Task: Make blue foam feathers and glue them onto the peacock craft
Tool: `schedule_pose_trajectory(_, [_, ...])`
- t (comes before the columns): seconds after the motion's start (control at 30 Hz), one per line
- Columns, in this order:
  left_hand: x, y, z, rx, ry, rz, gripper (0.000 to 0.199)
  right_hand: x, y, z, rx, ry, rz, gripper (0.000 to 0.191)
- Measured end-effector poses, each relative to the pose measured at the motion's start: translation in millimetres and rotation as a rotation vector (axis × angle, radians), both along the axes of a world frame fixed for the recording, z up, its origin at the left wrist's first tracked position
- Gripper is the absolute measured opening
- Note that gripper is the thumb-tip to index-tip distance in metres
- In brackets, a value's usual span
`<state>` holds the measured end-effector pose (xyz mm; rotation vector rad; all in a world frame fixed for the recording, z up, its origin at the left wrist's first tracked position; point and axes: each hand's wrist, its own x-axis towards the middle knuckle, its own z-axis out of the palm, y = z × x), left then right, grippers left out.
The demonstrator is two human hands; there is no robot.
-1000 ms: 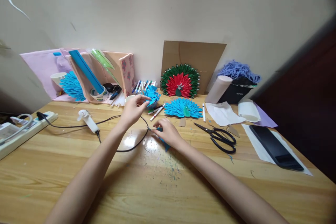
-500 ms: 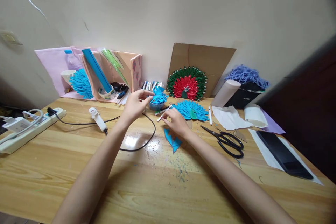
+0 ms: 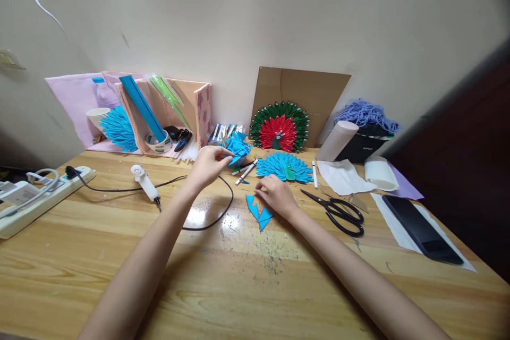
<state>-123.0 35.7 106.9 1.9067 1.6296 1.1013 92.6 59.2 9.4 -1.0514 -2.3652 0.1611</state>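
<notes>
My left hand (image 3: 210, 166) is at the left side of a small bowl (image 3: 241, 161) heaped with blue strips (image 3: 236, 144). Its thumb and fingers are pinched together; whether they grip the bowl or a strip is hidden. My right hand (image 3: 278, 195) is low over the table, fingertips drawn together beside flat blue triangular pieces (image 3: 263, 218). Anything between those fingertips is too small to make out. A white marker (image 3: 246, 172) lies between the hands, just in front of the bowl. Behind my right hand rests a blue fan-shaped peacock (image 3: 285, 166) with a green body.
Black scissors (image 3: 338, 211) and a dark phone (image 3: 420, 228) lie to the right. A white corded tool (image 3: 144, 182) is on the left, near a power strip (image 3: 56, 199). A red and green peacock (image 3: 281, 126) leans on cardboard (image 3: 303, 85) behind.
My right hand has moved back from the marker toward the blue triangular pieces, leaving the marker lying on the table. My left hand's fingertips are lower beside the bowl. The view has shifted slightly.
</notes>
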Motion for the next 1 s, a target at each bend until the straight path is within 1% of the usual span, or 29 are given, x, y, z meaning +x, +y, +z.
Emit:
schedule_pose_trajectory(0.07, [6.6, 2.8, -11.8, -0.026, 0.030, 0.004, 0.019, 5.9, -2.2, 1.9, -0.076, 0.120, -0.066, 0.012])
schedule_pose_trajectory(0.17, [27.6, 3.3, -36.7, -0.090, 0.010, -0.026, 0.017, 15.4, -7.7, 1.3, -0.310, 0.402, -0.145, 0.019])
schedule_pose_trajectory(0.23, [46.9, 1.1, -56.6, -0.118, -0.017, -0.055, 0.016, 23.5, -14.0, -1.5, -0.495, 0.594, -0.124, 0.021])
schedule_pose_trajectory(0.3, [66.9, -2.1, -76.2, -0.185, -0.066, -0.104, 0.015, 33.1, -21.6, -5.5, -0.627, 0.733, -0.097, 0.025])
schedule_pose_trajectory(0.37, [84.7, -5.8, -92.1, -0.255, -0.120, -0.149, 0.017, 42.9, -28.5, -9.6, -0.690, 0.800, -0.110, 0.030])
schedule_pose_trajectory(0.43, [98.3, -9.5, -102.4, -0.294, -0.161, -0.200, 0.018, 51.5, -33.4, -13.0, -0.688, 0.802, -0.132, 0.032])
schedule_pose_trajectory(0.53, [110.0, -14.8, -108.1, -0.301, -0.232, -0.232, 0.020, 60.1, -36.7, -16.1, -0.638, 0.736, -0.137, 0.030])
schedule_pose_trajectory(0.63, [113.7, -18.4, -107.7, -0.280, -0.249, -0.236, 0.021, 62.9, -38.0, -17.2, -0.642, 0.694, -0.099, 0.025])
schedule_pose_trajectory(0.7, [113.8, -19.0, -106.8, -0.268, -0.268, -0.245, 0.023, 62.6, -38.7, -17.5, -0.629, 0.698, -0.087, 0.021])
schedule_pose_trajectory(0.8, [113.3, -18.1, -106.3, -0.278, -0.379, -0.248, 0.024, 61.4, -38.9, -18.5, -0.560, 0.735, -0.120, 0.018])
schedule_pose_trajectory(0.87, [113.5, -17.7, -106.6, -0.301, -0.445, -0.260, 0.023, 61.0, -38.8, -19.4, -0.542, 0.764, -0.136, 0.018])
schedule_pose_trajectory(1.0, [115.4, -20.0, -108.0, -0.337, -0.467, -0.274, 0.024, 61.0, -40.9, -17.7, -0.521, 0.743, -0.113, 0.017])
